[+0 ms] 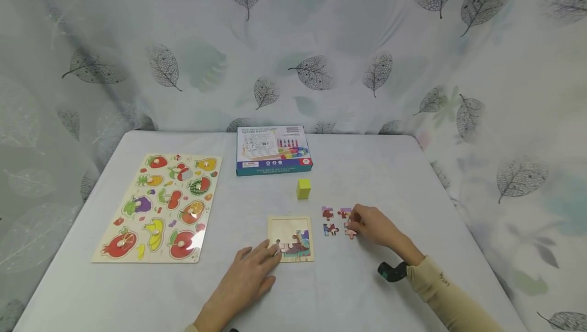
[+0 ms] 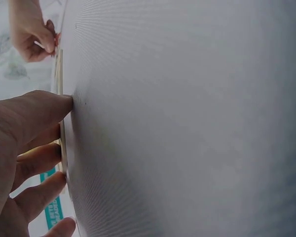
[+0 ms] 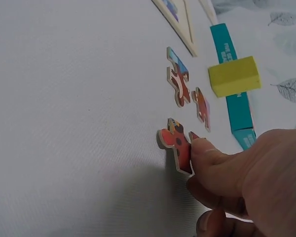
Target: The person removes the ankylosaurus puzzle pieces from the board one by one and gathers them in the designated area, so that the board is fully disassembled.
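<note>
One puzzle piece (image 3: 183, 154) is pinched by the right hand (image 1: 378, 226), to the right of the wooden tray (image 1: 284, 226). Three more loose pieces (image 1: 329, 229) lie right of the tray, near that hand. The left hand (image 1: 247, 278), fingers apart, touches the tray's left edge; fitted pieces (image 1: 291, 249), too small to count, fill part of it. Behind the tray are one yellow-green block (image 1: 303, 189) and, farther back, one box (image 1: 257, 146); one fruit board (image 1: 158, 211) lies left of the tray.
</note>
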Demonstrator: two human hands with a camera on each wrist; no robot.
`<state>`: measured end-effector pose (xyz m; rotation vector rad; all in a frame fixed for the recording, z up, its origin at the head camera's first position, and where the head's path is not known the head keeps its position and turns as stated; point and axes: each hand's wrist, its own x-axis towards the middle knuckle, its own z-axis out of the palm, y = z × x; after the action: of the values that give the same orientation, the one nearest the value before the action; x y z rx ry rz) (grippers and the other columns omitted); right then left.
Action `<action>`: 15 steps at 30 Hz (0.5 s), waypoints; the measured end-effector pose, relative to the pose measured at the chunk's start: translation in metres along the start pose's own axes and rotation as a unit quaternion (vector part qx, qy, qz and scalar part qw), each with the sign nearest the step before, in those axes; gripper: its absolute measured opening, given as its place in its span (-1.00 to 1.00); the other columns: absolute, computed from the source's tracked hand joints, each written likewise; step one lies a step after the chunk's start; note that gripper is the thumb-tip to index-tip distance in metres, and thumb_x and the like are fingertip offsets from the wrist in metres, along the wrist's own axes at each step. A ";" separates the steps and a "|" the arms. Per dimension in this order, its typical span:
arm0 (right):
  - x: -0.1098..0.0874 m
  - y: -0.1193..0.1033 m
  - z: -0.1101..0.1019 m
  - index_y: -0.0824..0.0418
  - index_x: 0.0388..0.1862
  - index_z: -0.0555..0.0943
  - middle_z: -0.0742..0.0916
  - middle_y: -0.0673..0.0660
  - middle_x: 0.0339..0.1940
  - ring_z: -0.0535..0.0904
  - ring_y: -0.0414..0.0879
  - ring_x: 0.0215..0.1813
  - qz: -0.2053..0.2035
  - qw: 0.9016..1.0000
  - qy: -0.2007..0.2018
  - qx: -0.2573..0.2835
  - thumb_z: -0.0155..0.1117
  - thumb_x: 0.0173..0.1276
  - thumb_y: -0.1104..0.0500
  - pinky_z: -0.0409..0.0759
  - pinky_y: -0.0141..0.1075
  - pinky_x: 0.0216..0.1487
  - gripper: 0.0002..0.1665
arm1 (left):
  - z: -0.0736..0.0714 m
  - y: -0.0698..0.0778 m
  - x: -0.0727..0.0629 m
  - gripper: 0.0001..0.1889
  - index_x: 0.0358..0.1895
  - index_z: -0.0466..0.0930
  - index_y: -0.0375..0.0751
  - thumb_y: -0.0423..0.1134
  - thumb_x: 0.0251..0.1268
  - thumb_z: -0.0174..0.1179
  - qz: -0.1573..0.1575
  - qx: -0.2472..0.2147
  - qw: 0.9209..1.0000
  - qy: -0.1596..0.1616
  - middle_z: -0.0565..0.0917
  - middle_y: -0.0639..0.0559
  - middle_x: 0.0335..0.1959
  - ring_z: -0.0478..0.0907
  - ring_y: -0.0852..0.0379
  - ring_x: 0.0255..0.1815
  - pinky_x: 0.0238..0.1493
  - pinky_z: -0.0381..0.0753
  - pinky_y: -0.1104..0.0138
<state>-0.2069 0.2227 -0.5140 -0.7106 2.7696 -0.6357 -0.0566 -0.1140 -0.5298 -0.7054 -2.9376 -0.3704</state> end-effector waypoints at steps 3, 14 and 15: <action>0.000 -0.003 0.000 0.20 -0.25 0.56 0.66 -0.01 -0.41 0.42 -0.22 -0.39 0.006 1.000 0.005 -0.023 0.36 0.37 0.11 0.40 -0.41 -0.37 -0.80 | -0.001 0.000 0.000 -0.51 0.22 0.64 -0.01 -0.05 0.21 0.38 -0.001 0.000 1.000 0.001 0.63 0.09 0.29 0.51 0.01 0.41 0.24 0.53 -0.01; 0.000 -0.006 0.000 0.23 -0.26 0.55 0.59 0.01 -0.39 0.38 -0.22 -0.37 -0.031 0.995 0.043 -0.083 0.42 0.29 0.21 0.42 -0.36 -0.35 -0.80 | 0.000 0.000 0.000 -0.51 0.22 0.64 -0.01 -0.06 0.20 0.39 -0.001 -0.003 1.000 0.005 0.63 0.09 0.29 0.51 0.01 0.41 0.25 0.53 -0.01; 0.000 -0.008 -0.001 0.23 -0.25 0.55 0.59 0.01 -0.38 0.39 -0.22 -0.37 -0.028 0.995 0.042 -0.083 0.42 0.29 0.21 0.42 -0.36 -0.35 -0.80 | 0.000 0.000 0.000 -0.51 0.22 0.64 -0.01 -0.06 0.20 0.39 -0.001 -0.004 1.000 0.004 0.63 0.09 0.29 0.51 0.01 0.41 0.25 0.53 -0.02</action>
<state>-0.2039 0.2172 -0.5095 -0.8168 2.9149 -0.4600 -0.0570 -0.1139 -0.5298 -0.7015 -2.9313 -0.3843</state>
